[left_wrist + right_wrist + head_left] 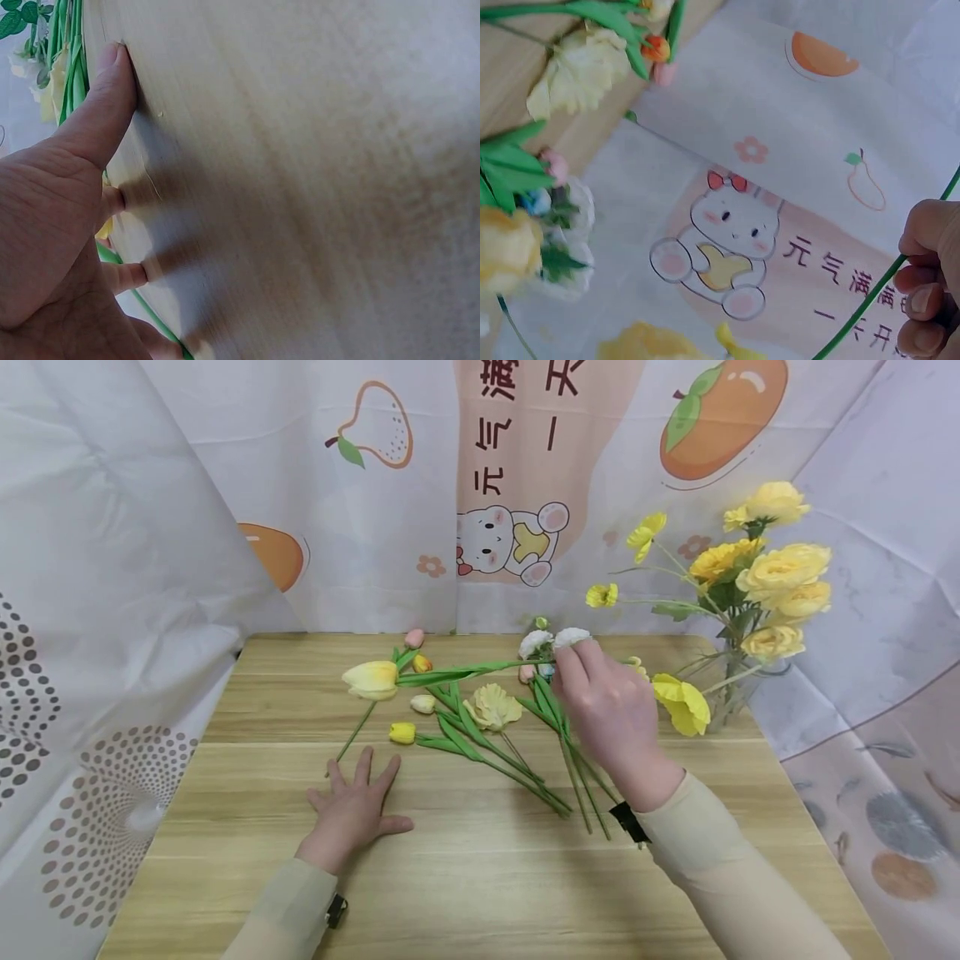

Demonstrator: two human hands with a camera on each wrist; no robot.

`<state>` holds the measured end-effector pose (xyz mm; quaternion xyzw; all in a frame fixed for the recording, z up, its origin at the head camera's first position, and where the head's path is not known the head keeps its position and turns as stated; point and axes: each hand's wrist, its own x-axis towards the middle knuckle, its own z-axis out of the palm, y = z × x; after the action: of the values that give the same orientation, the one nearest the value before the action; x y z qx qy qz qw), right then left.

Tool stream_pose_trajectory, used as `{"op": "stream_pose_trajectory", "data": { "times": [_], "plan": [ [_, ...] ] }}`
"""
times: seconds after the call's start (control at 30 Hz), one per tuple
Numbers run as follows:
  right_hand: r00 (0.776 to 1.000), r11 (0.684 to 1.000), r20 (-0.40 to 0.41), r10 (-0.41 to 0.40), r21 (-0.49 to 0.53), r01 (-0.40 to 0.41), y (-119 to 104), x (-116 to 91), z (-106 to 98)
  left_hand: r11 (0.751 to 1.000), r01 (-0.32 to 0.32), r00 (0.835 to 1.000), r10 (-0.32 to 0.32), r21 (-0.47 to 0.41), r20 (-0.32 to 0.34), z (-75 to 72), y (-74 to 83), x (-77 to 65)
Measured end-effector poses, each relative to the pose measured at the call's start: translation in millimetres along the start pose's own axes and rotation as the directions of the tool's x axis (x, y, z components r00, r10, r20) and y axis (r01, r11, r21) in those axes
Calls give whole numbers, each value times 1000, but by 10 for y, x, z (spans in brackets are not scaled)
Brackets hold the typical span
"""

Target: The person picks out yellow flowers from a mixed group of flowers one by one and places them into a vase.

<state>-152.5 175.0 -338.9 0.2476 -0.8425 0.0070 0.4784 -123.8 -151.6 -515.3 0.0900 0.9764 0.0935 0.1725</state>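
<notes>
My right hand (611, 702) pinches the green stem (866, 300) of a pale yellow tulip (372, 681) between thumb and curled fingers. The tulip lies sideways in the head view, its bloom pointing left, with long leaves (457, 672) along the stem. My left hand (351, 806) rests on the wooden table with fingers spread, and in the left wrist view its thumb (112, 97) touches the surface. Just beyond its fingertips are a thin green stem (352, 739) and a small yellow tulip (402, 732).
A glass vase (726, 697) of yellow flowers (783, 572) stands at the back right. Between the hands lie a cream flower (492, 706), a small white tulip (423, 703) and an orange tulip (422, 663). White flowers (535, 644) lie near the back edge, before a printed curtain (382, 543).
</notes>
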Motion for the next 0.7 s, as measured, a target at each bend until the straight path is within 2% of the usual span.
{"op": "stream_pose_trajectory", "data": {
  "times": [0.13, 0.27, 0.5, 0.7],
  "plan": [
    [1000, 1000, -14, 1, -7, -1, 108, 22, -96, 1000, -2, 1000, 2, -2, 4, -15, 9, -10],
    [996, 1000, -84, 23, -16, -24, 216, 42, -212, 1000, -2, 1000, 2, 5, 8, -19, 13, -11],
    [969, 994, -230, 90, -33, -100, 347, 52, -448, 1000, 2, 1000, -2, 13, 14, -31, 12, -22],
    [954, 982, -270, 129, -98, -160, 442, 9, -608, 1000, 5, 1000, -5, 12, 18, -48, 21, -32]
  ]
}}
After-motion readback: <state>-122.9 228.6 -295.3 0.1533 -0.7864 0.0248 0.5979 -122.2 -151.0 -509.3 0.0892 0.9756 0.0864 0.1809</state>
